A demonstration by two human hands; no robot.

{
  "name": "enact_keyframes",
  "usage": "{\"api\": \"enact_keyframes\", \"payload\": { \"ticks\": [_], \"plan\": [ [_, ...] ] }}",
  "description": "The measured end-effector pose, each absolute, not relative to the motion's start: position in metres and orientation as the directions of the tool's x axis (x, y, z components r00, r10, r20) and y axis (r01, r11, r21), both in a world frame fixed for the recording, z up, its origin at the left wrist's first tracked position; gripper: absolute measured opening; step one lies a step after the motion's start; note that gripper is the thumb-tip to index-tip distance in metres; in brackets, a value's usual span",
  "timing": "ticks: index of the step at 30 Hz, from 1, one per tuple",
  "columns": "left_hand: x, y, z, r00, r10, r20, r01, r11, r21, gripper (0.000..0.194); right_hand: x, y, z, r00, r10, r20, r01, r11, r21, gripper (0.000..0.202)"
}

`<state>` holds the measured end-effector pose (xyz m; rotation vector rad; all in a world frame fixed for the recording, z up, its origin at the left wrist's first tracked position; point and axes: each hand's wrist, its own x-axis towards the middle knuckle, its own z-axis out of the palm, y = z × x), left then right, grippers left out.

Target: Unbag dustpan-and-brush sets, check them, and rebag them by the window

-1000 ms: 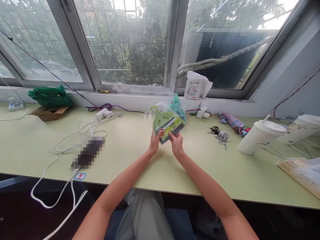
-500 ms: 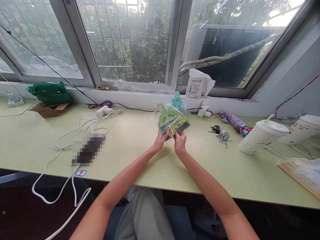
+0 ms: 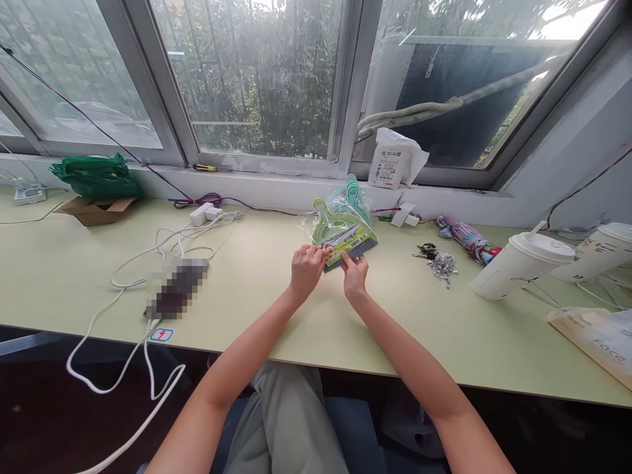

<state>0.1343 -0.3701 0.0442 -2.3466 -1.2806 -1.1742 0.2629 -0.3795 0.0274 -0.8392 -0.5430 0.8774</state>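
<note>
Dustpan set (image 3: pixel 332 224) left of keys (image 3: pixel 439 264)

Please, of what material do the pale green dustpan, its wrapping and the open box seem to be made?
Pale green dustpan: probably moulded plastic, judging by its smooth, evenly coloured, slightly glossy surface. Wrapping: apparently thin clear plastic film, since it is see-through with crinkles and bright glints. Open box: likely cardboard, matt brown with flat folded flaps.

Bare tabletop (image 3: pixel 254 273) opens left of the left hand (image 3: pixel 307 270) as far as the looping white cables (image 3: pixel 129 286). Right of the right hand (image 3: pixel 355 274), another free stretch reaches the keys (image 3: pixel 439 263) and the tilted cup (image 3: pixel 521 266). Between the arms (image 3: pixel 251 345), there is room to the front edge. Ahead, the green dustpan (image 3: pixel 332 222) and teal dustpans (image 3: pixel 352 192) behind it block the way to the windowsill (image 3: pixel 276 181).
</note>
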Motion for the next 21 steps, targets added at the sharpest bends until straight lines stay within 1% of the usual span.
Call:
{"api": "enact_keyframes", "payload": {
  "ticks": [2, 4, 6, 7, 9, 11, 13, 14, 16, 17, 18, 19, 21],
  "plan": [
    [0.132, -0.37, 0.044, 0.375, 0.597, 0.709, 0.779, -0.618, 0.109, 0.029, 0.263, -0.38, 0.028, 0.545, 0.835, 0.08, -0.447, 0.369, -0.815, 0.047],
    [0.132, -0.372, 0.044, 0.438, 0.59, 0.678, 0.759, -0.647, 0.073, 0.037, 0.263, -0.38, 0.028, 0.548, 0.832, 0.086, -0.443, 0.376, -0.814, 0.046],
    [0.132, -0.376, 0.045, 0.481, 0.6, 0.639, 0.725, -0.682, 0.095, 0.04, 0.264, -0.381, 0.03, 0.553, 0.828, 0.094, -0.433, 0.382, -0.816, 0.045],
    [0.132, -0.377, 0.045, 0.489, 0.613, 0.621, 0.702, -0.699, 0.137, 0.039, 0.264, -0.382, 0.031, 0.557, 0.825, 0.095, -0.431, 0.385, -0.816, 0.045],
    [0.133, -0.38, 0.046, 0.477, 0.642, 0.601, 0.624, -0.728, 0.282, 0.037, 0.265, -0.382, 0.032, 0.565, 0.822, 0.079, -0.444, 0.383, -0.81, 0.043],
    [0.132, -0.381, 0.048, 0.435, 0.654, 0.619, 0.486, -0.75, 0.449, 0.031, 0.265, -0.383, 0.034, 0.565, 0.824, 0.049, -0.477, 0.375, -0.795, 0.041],
    [0.131, -0.378, 0.053, 0.362, 0.652, 0.667, 0.334, -0.758, 0.56, 0.03, 0.265, -0.383, 0.035, 0.559, 0.829, 0.029, -0.505, 0.368, -0.781, 0.04],
    [0.13, -0.376, 0.055, 0.294, 0.661, 0.69, 0.277, -0.75, 0.601, 0.035, 0.264, -0.384, 0.035, 0.556, 0.831, 0.031, -0.509, 0.369, -0.778, 0.04],
    [0.129, -0.37, 0.058, 0.096, 0.721, 0.686, 0.186, -0.69, 0.699, 0.057, 0.262, -0.384, 0.036, 0.549, 0.834, 0.052, -0.501, 0.378, -0.778, 0.04],
    [0.13, -0.366, 0.059, 0.007, 0.77, 0.638, 0.119, -0.634, 0.764, 0.069, 0.26, -0.385, 0.037, 0.544, 0.837, 0.066, -0.493, 0.382, -0.782, 0.04],
    [0.132, -0.363, 0.058, -0.039, 0.827, 0.561, 0.027, -0.561, 0.828, 0.079, 0.258, -0.386, 0.037, 0.536, 0.84, 0.079, -0.487, 0.384, -0.785, 0.04],
    [0.134, -0.361, 0.057, -0.026, 0.88, 0.474, -0.079, -0.474, 0.877, 0.086, 0.255, -0.387, 0.038, 0.527, 0.845, 0.09, -0.482, 0.384, -0.788, 0.041],
    [0.141, -0.359, 0.05, 0.132, 0.93, 0.343, -0.258, -0.302, 0.918, 0.089, 0.252, -0.39, 0.039, 0.513, 0.852, 0.103, -0.473, 0.381, -0.794, 0.041]
  ]
}}
